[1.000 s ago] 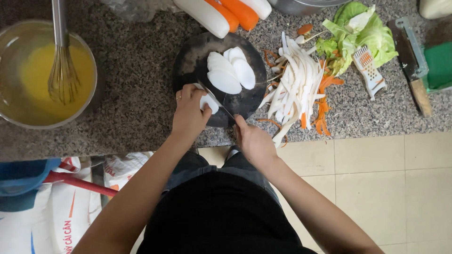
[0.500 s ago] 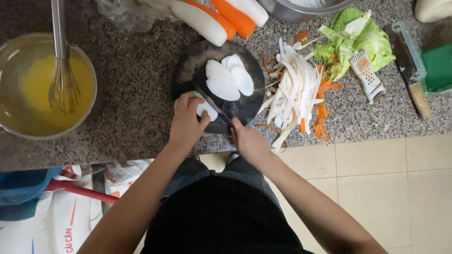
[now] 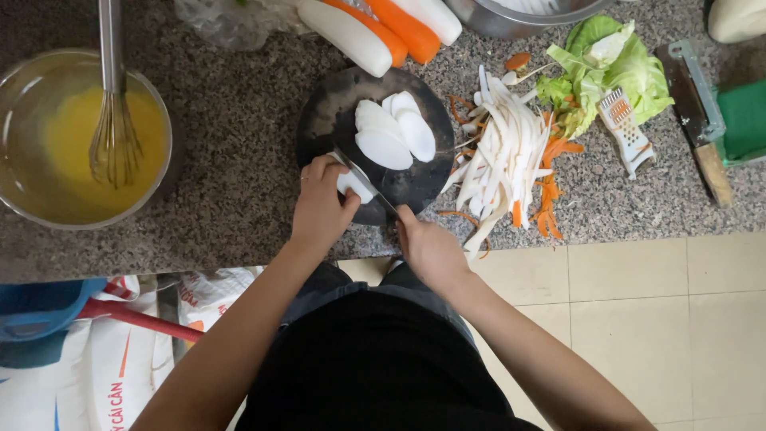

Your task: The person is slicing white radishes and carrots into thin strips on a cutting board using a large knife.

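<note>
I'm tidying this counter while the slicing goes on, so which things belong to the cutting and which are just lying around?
In use: left hand on the white radish piece; right hand with the knife; round dark cutting board; cut slices.

Lying about: bowl of beaten egg with whisk; peelings; cabbage leaves; small grater.

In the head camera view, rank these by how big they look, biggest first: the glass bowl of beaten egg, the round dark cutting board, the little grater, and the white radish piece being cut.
1. Glass bowl, slightly larger than the board, though the frame cuts off its left edge.
2. Round dark cutting board.
3. Grater.
4. Radish piece, smallest, but partly hidden under the left hand.
</note>
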